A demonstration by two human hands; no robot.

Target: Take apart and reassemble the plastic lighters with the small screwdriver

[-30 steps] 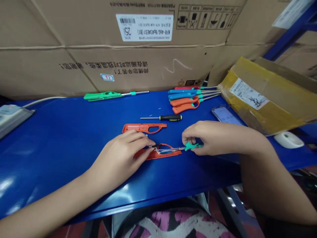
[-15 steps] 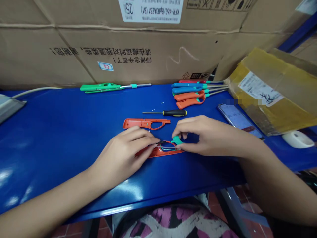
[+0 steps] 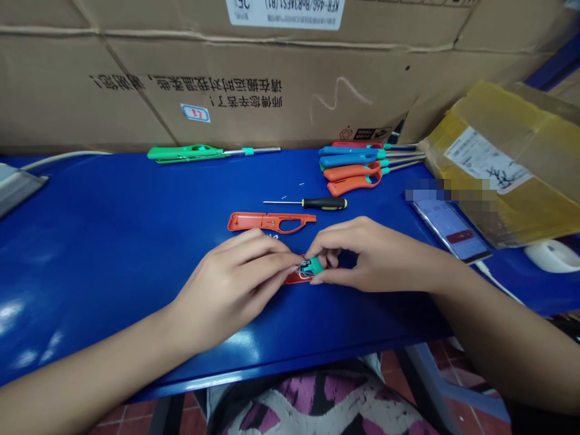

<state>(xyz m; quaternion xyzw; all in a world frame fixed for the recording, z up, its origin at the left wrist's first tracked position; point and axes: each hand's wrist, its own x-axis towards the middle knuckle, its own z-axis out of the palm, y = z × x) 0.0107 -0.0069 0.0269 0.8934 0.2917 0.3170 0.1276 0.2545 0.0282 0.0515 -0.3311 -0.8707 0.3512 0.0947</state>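
My left hand (image 3: pixel 235 278) lies on an orange lighter shell half (image 3: pixel 296 278) on the blue table (image 3: pixel 113 241), fingers pressed together on it. My right hand (image 3: pixel 362 254) pinches a small teal plastic part (image 3: pixel 313 266) against the same shell, fingertips meeting the left hand's. Most of the shell and its wires is hidden under both hands. A second orange shell half (image 3: pixel 270 222) lies just behind them. A black-handled screwdriver (image 3: pixel 312 203) sits farther back.
A green long-nosed lighter (image 3: pixel 199 152) lies at the back left. Several blue and orange lighters (image 3: pixel 357 166) are stacked at the back right. A phone (image 3: pixel 451 228), a white mouse (image 3: pixel 551 255), a yellow-taped parcel (image 3: pixel 498 151) and large cardboard boxes (image 3: pixel 226 72) ring the table.
My right hand has slid left along the shell with the teal part, from the shell's right end to touching my left fingertips. The view shifted slightly downward.
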